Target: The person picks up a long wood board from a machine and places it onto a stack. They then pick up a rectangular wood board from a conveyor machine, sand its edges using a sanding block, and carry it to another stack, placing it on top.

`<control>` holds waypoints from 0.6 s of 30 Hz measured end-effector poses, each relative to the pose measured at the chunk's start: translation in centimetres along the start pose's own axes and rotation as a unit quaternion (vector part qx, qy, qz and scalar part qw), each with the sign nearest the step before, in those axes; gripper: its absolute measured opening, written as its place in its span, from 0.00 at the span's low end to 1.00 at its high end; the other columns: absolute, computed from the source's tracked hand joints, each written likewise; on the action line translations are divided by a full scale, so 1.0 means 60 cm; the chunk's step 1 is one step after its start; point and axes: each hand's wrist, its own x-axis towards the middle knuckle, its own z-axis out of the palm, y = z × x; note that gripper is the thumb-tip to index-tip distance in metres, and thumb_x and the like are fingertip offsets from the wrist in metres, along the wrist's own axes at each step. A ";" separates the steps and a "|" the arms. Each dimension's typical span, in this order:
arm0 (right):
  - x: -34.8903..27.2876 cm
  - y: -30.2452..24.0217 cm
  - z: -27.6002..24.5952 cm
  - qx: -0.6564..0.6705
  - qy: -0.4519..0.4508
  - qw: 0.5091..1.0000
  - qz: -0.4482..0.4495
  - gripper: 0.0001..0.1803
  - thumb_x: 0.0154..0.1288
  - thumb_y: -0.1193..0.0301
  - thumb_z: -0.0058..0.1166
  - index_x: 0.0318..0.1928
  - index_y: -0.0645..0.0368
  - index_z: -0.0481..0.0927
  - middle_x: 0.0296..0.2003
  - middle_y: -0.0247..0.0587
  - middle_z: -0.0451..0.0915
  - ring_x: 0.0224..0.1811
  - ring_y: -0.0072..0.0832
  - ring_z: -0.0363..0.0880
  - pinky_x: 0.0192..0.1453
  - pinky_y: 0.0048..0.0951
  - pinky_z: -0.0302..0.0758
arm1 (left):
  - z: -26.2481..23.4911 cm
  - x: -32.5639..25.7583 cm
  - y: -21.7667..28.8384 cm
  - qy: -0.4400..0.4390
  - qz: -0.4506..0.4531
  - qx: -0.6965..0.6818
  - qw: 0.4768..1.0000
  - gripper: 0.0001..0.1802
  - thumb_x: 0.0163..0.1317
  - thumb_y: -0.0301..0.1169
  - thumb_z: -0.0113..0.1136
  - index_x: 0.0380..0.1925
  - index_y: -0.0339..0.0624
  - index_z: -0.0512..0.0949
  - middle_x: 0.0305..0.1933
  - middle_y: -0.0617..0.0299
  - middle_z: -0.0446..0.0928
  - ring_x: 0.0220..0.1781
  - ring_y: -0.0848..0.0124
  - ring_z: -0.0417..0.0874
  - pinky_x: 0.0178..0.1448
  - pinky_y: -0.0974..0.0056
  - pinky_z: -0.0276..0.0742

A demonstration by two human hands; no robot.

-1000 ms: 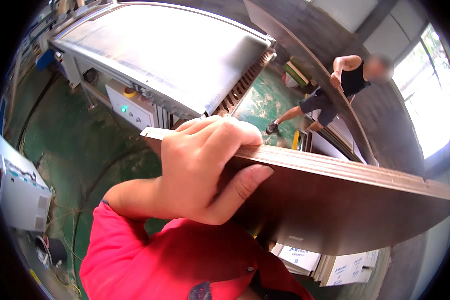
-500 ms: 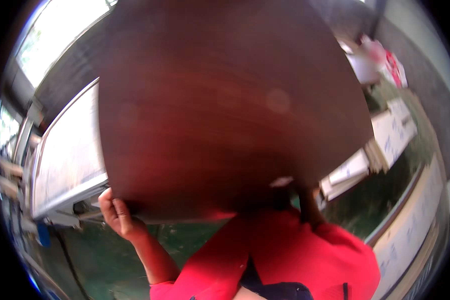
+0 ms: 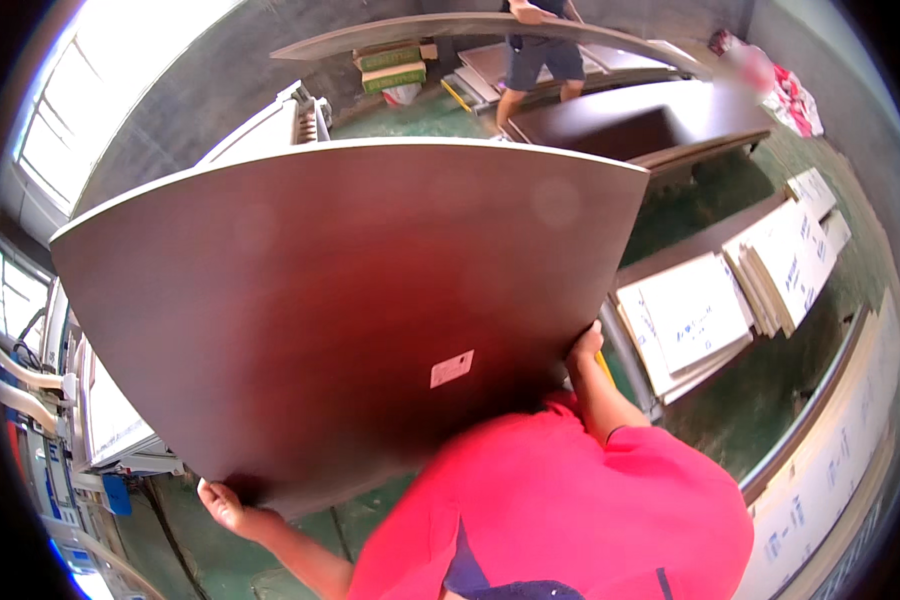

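Note:
A large dark brown panel (image 3: 370,290) with a pale far edge fills the middle of the head view, tilted in front of me. A small white label (image 3: 452,369) sticks to its face near my red shirt. My left hand (image 3: 227,505) is closed on the panel's near left corner, some fingers hidden under it. At the right edge, my right hand (image 3: 586,345) grips the panel, its fingers partly behind the board.
Another person (image 3: 544,65) stands at the back, one hand on a long board (image 3: 420,30). Dark panels (image 3: 710,115) lie stacked at far right. White boards (image 3: 685,320) sit in piles on my right. Machinery (image 3: 120,440) stands at left.
The panel has dropped from close before my view and tilted lower, revealing the person and stacks behind it. My left hand moved down with its corner. My right hand now shows at the edge.

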 end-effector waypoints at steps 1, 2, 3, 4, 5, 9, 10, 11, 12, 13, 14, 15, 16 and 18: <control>0.018 0.004 0.026 0.011 0.008 1.000 -0.013 0.31 0.60 0.51 0.42 0.35 0.73 0.80 0.30 0.53 0.81 0.35 0.41 0.79 0.40 0.40 0.72 | 0.021 -0.007 0.006 0.005 0.012 0.001 1.000 0.12 0.69 0.38 0.48 0.40 0.40 0.71 0.36 0.67 0.70 0.39 0.75 0.68 0.46 0.69 0.65; 0.041 0.005 0.048 -0.043 -0.012 0.999 -0.009 0.30 0.61 0.51 0.42 0.34 0.71 0.80 0.29 0.52 0.81 0.35 0.42 0.79 0.40 0.40 0.73 | 0.038 -0.014 0.017 0.022 0.005 0.030 0.999 0.12 0.68 0.37 0.49 0.41 0.39 0.71 0.39 0.65 0.72 0.42 0.74 0.69 0.50 0.68 0.66; 0.066 0.003 0.071 -0.045 -0.038 0.998 0.002 0.29 0.61 0.52 0.42 0.34 0.71 0.80 0.29 0.52 0.81 0.35 0.41 0.79 0.40 0.39 0.73 | 0.060 -0.020 0.026 0.029 -0.002 0.027 0.999 0.12 0.68 0.37 0.49 0.41 0.39 0.71 0.40 0.65 0.71 0.42 0.74 0.69 0.50 0.68 0.66; 0.086 0.003 0.093 -0.049 -0.052 0.997 0.013 0.29 0.61 0.52 0.42 0.34 0.71 0.80 0.29 0.51 0.81 0.35 0.41 0.79 0.40 0.39 0.73 | 0.082 -0.025 0.034 0.036 -0.009 0.026 0.999 0.12 0.68 0.37 0.50 0.41 0.39 0.71 0.40 0.65 0.71 0.42 0.73 0.70 0.50 0.68 0.66; 0.107 0.000 0.112 -0.056 -0.042 0.997 0.035 0.29 0.61 0.53 0.42 0.34 0.71 0.80 0.29 0.51 0.81 0.35 0.40 0.79 0.40 0.39 0.73 | 0.106 -0.031 0.043 0.050 -0.034 0.026 0.998 0.12 0.68 0.37 0.50 0.41 0.38 0.71 0.40 0.64 0.71 0.43 0.73 0.70 0.49 0.68 0.66; 0.163 -0.025 0.161 0.019 -0.089 0.993 0.077 0.27 0.61 0.56 0.41 0.34 0.72 0.80 0.32 0.49 0.82 0.35 0.38 0.79 0.40 0.38 0.73 | 0.189 -0.050 0.078 0.091 -0.021 0.044 0.995 0.12 0.67 0.35 0.51 0.43 0.38 0.71 0.40 0.64 0.71 0.43 0.74 0.70 0.49 0.68 0.67; 0.171 -0.032 0.162 0.012 -0.103 0.992 0.079 0.27 0.61 0.56 0.41 0.35 0.72 0.80 0.32 0.49 0.82 0.35 0.38 0.79 0.41 0.37 0.73 | 0.207 -0.050 0.084 0.085 -0.018 0.049 0.995 0.12 0.67 0.35 0.51 0.43 0.38 0.71 0.40 0.64 0.71 0.43 0.74 0.70 0.49 0.68 0.67; 0.182 -0.040 0.166 0.008 -0.092 0.991 0.097 0.27 0.61 0.56 0.41 0.35 0.72 0.80 0.33 0.48 0.82 0.36 0.37 0.79 0.41 0.37 0.73 | 0.232 -0.050 0.087 0.093 -0.039 0.055 0.993 0.11 0.67 0.34 0.51 0.43 0.37 0.71 0.40 0.65 0.71 0.43 0.74 0.69 0.49 0.68 0.67; 0.193 -0.053 0.173 0.015 -0.075 0.992 0.102 0.27 0.61 0.56 0.41 0.35 0.73 0.80 0.34 0.48 0.82 0.36 0.37 0.79 0.42 0.36 0.73 | 0.260 -0.052 0.090 0.058 -0.029 0.032 0.997 0.10 0.67 0.32 0.51 0.43 0.38 0.71 0.40 0.65 0.71 0.43 0.75 0.69 0.50 0.69 0.66; 0.203 -0.063 0.179 -0.003 -0.072 0.991 0.112 0.27 0.61 0.56 0.41 0.35 0.73 0.80 0.34 0.48 0.82 0.37 0.37 0.79 0.42 0.36 0.73 | 0.288 -0.048 0.089 0.072 -0.027 0.046 0.996 0.10 0.67 0.32 0.51 0.43 0.38 0.71 0.40 0.66 0.71 0.43 0.75 0.69 0.51 0.69 0.65; 0.206 -0.072 0.181 -0.012 -0.062 0.992 0.112 0.28 0.61 0.56 0.41 0.36 0.73 0.80 0.35 0.47 0.81 0.37 0.36 0.79 0.42 0.36 0.73 | 0.302 -0.039 0.091 0.069 -0.021 0.050 0.996 0.10 0.67 0.32 0.51 0.43 0.38 0.72 0.41 0.66 0.71 0.43 0.75 0.69 0.52 0.69 0.65; 0.213 -0.080 0.184 -0.014 -0.048 0.993 0.111 0.28 0.61 0.55 0.41 0.36 0.73 0.80 0.35 0.47 0.81 0.37 0.36 0.79 0.43 0.36 0.74 | 0.321 -0.032 0.093 0.064 -0.022 0.051 0.996 0.10 0.68 0.32 0.51 0.43 0.38 0.72 0.41 0.66 0.72 0.44 0.75 0.69 0.52 0.70 0.65; 0.219 -0.088 0.187 -0.028 -0.048 0.991 0.119 0.28 0.61 0.55 0.41 0.37 0.73 0.80 0.35 0.48 0.81 0.37 0.36 0.79 0.43 0.36 0.74 | 0.339 -0.027 0.096 0.055 -0.025 0.053 0.997 0.11 0.68 0.32 0.50 0.45 0.38 0.72 0.43 0.65 0.73 0.45 0.75 0.70 0.54 0.70 0.64; 0.232 -0.103 0.191 -0.033 -0.022 0.991 0.131 0.28 0.61 0.55 0.41 0.38 0.73 0.80 0.36 0.48 0.81 0.37 0.36 0.79 0.43 0.37 0.74 | 0.375 -0.014 0.096 0.038 -0.013 0.045 0.998 0.11 0.68 0.32 0.50 0.45 0.38 0.72 0.44 0.65 0.73 0.46 0.75 0.70 0.56 0.69 0.64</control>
